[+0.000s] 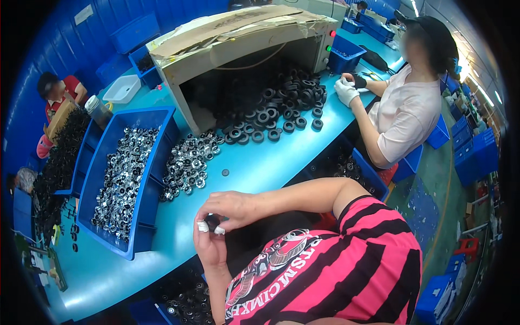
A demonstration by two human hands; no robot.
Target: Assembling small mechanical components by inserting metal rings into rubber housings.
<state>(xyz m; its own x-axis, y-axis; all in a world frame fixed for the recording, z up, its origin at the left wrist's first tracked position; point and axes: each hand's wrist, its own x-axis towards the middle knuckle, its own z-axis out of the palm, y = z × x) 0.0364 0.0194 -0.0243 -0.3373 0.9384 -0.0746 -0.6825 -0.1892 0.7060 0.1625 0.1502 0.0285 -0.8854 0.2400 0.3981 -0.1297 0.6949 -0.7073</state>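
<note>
Left hand (208,244) and right hand (230,208) together just off the near edge of the blue table (254,168), fingertips pinching one small dark ring (212,221). Blue bin (122,179) of shiny metal rings farther left on the table, loose pile (187,162) beside it.

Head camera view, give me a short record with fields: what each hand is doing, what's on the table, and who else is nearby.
Left hand: raised at the table edge, white tape on fingertips, pinching a small dark part
Right hand: meets the left hand over the same part
Table: turquoise
Blue bin: holds shiny metal rings
Loose metal rings: heaped beside the bin
Black rings: spilling from a cardboard-topped machine
Co-worker: seated opposite, white glove
</note>
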